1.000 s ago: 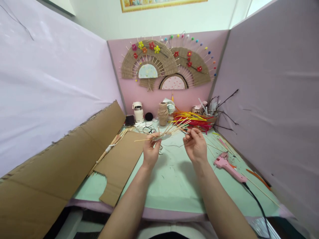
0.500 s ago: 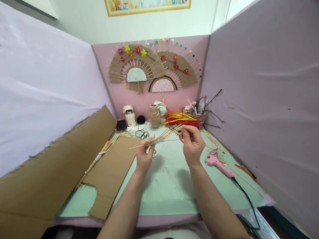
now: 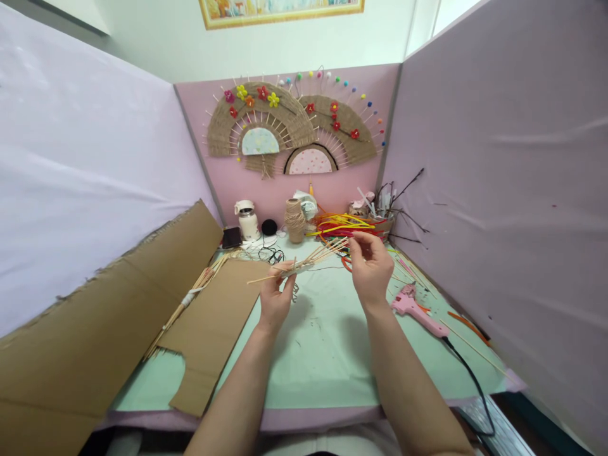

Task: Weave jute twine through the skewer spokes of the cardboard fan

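Note:
My left hand (image 3: 275,297) is closed round the lower end of a small fan-like frame of thin bamboo sticks (image 3: 325,251). The sticks spread to the right from a pale piece at their base, and one stick juts out to the left. Below my left fingers hangs a little coil of twine (image 3: 295,291). A thin strand of it runs from the frame toward my right hand (image 3: 371,269). Thumb and forefinger of that hand are pinched together by the stick tips, apparently on the strand, which is hard to see there.
Cardboard sheets (image 3: 223,316) and bundled sticks (image 3: 190,296) lie left. A pink glue gun (image 3: 418,313) with its cord lies right. At the back stand a twine cone (image 3: 295,221), a white bottle (image 3: 247,221) and colourful pipe cleaners (image 3: 342,225). Two woven fans (image 3: 266,120) hang behind.
My right hand has shifted slightly up and to the right, at the tips of the sticks. My left hand keeps its hold on the frame in nearly the same place.

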Tool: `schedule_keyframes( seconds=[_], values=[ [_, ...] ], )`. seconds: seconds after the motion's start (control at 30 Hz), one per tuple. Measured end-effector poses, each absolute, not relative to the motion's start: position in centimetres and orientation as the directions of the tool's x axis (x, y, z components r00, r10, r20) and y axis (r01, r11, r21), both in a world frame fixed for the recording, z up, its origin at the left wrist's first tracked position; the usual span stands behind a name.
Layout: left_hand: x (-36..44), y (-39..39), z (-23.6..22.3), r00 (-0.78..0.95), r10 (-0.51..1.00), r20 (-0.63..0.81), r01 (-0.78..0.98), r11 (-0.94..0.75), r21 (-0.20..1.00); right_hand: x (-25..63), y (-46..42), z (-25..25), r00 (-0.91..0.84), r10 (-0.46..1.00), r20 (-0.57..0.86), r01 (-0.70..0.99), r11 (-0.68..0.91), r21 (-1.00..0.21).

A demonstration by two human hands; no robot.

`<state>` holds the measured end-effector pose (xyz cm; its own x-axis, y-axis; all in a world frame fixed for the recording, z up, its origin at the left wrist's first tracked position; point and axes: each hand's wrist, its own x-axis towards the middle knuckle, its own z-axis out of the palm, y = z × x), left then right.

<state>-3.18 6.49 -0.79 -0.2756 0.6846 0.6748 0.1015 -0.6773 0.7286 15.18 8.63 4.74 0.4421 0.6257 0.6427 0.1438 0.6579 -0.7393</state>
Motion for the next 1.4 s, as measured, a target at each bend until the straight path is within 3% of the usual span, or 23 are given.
schedule_keyframes(
  seconds=[0.23, 0.4, 0.47, 0.63, 0.83, 1.0, 1.23, 1.4],
  values=[
    [-3.2, 6.4, -0.7, -0.332, 0.676, 0.658, 0.062, -0.680, 0.730, 14.4, 8.8, 3.0, 0.284, 0.732, 0.620, 0.250, 0.568, -0.784],
    [-2.8, 6.2, 0.0, -0.435, 0.657, 0.616, 0.021, -0.677, 0.736, 14.1, 9.5, 1.7, -0.072, 0.864, 0.499, 0.495, 0.465, -0.734],
    [-2.7, 6.1, 0.2, -0.473, 0.652, 0.593, 0.006, -0.670, 0.742, 13.9, 9.7, 1.3, -0.136, 0.888, 0.439, 0.548, 0.436, -0.713],
    [-3.1, 6.5, 0.2, -0.510, 0.687, 0.518, -0.062, -0.629, 0.775, 13.9, 10.1, 0.7, -0.114, 0.908, 0.403, 0.519, 0.400, -0.755],
    [-3.5, 6.8, 0.0, -0.522, 0.710, 0.474, -0.158, -0.626, 0.764, 14.4, 10.3, 0.6, 0.110, 0.888, 0.447, 0.536, 0.326, -0.779],
    [-3.4, 6.6, 0.4, -0.540, 0.718, 0.439, -0.193, -0.614, 0.766, 14.1, 9.9, 1.2, 0.091, 0.911, 0.403, 0.443, 0.326, -0.835],
    [-3.4, 6.5, 0.9, -0.602, 0.700, 0.385, -0.250, -0.623, 0.741, 13.9, 9.4, 2.2, 0.248, 0.872, 0.423, 0.023, 0.431, -0.902],
    [-3.4, 6.4, 1.0, -0.636, 0.697, 0.330, -0.302, -0.619, 0.724, 13.6, 9.4, 1.7, 0.049, 0.915, 0.401, -0.001, 0.401, -0.916]
  ],
)
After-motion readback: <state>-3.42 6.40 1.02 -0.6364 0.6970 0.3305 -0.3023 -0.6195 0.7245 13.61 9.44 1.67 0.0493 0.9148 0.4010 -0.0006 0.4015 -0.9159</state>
